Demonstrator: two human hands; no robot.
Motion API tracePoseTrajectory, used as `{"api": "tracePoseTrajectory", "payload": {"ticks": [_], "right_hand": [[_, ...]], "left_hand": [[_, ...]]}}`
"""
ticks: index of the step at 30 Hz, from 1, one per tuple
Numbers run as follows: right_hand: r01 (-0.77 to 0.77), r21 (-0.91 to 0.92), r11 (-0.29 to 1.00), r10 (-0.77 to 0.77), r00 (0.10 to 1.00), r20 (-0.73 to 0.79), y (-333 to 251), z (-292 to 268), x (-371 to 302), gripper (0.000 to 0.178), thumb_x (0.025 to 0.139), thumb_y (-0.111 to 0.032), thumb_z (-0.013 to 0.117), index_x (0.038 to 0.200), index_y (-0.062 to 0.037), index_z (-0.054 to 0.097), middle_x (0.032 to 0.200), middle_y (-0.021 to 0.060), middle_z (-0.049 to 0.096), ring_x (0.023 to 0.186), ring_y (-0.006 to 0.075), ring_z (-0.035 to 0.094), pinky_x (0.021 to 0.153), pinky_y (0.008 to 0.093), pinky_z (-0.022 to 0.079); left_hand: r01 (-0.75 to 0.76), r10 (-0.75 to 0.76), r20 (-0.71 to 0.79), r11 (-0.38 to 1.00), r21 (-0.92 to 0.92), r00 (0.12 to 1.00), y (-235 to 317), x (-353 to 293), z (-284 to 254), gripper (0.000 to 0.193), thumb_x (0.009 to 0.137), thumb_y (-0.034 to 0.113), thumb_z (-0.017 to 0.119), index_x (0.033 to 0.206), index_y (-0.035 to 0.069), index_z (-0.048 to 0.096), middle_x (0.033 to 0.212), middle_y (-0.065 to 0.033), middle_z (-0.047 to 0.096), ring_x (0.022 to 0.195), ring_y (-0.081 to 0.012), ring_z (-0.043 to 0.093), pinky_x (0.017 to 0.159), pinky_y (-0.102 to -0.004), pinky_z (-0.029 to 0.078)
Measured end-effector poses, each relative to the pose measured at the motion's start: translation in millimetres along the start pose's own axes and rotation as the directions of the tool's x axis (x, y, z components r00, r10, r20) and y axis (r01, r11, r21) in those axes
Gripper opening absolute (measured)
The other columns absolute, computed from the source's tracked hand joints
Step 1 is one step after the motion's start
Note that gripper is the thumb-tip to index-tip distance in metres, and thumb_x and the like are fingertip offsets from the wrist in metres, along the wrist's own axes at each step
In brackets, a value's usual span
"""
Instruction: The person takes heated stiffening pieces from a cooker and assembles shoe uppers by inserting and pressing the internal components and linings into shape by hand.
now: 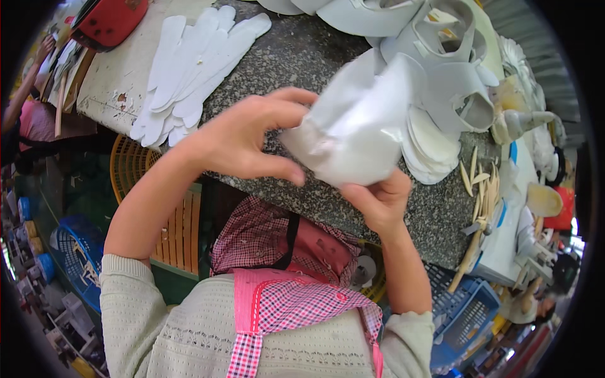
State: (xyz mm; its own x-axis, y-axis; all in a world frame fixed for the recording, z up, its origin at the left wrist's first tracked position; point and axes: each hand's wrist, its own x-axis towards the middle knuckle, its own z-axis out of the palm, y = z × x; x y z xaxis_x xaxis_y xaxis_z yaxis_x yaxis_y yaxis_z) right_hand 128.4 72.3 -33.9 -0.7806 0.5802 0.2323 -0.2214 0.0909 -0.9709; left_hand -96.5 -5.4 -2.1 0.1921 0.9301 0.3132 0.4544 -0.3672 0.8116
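In front of me is a glossy white shoe upper (359, 135), slightly blurred. My right hand (386, 200) pinches its lower edge, thumb in front and fingers curled behind. To its left, my left hand (255, 135) is spread, thumb and fingers apart. Its fingertips reach the upper's left side; whether they touch it I cannot tell. More white uppers (435, 47) with cut-out openings are heaped at the far right. Below that heap lies a stack of white insole-shaped pieces (428, 148). Long white sole-shaped pieces (195, 63) lie fanned out at the far left.
The speckled stone tabletop (252, 189) has its near edge before my apron. A red pot (110, 22) stands far left. Thin pale sticks (482, 189) and a wooden-handled tool (466, 258) lie right. Baskets, one blue (463, 315) and one orange (132, 167), stand below.
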Motion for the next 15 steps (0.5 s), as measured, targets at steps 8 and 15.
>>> {"api": "tracePoseTrajectory", "payload": {"ticks": [8, 15], "right_hand": [[-0.161, 0.717, 0.678, 0.312, 0.946, -0.082, -26, 10, -11, 0.085, 0.057, -0.018, 0.074, 0.129, 0.0078, 0.038, 0.128, 0.0193, 0.048, 0.117, 0.0310, 0.049, 0.103, 0.0395, 0.036], [-0.006, 0.513, 0.858, 0.188, 0.934, -0.303, -26, 18, -25, 0.087, 0.057, -0.014, 0.071, 0.132, 0.0067, 0.032, 0.131, 0.0195, 0.042, 0.123, 0.0322, 0.042, 0.105, 0.0426, 0.032]], "left_hand": [[0.244, -0.305, 0.059, 0.612, -0.752, 0.950, 46, 29, 28, 0.020, 0.078, 0.013, 0.071, 0.090, -0.001, 0.064, 0.087, -0.0016, 0.064, 0.081, -0.0054, 0.057, 0.070, -0.0206, 0.045], [0.316, -0.404, -0.042, 0.773, -0.550, 0.914, 48, 41, 26, 0.013, 0.083, 0.013, 0.064, 0.085, 0.000, 0.064, 0.071, 0.0040, 0.058, 0.068, -0.0005, 0.049, 0.059, -0.0195, 0.041]]}}
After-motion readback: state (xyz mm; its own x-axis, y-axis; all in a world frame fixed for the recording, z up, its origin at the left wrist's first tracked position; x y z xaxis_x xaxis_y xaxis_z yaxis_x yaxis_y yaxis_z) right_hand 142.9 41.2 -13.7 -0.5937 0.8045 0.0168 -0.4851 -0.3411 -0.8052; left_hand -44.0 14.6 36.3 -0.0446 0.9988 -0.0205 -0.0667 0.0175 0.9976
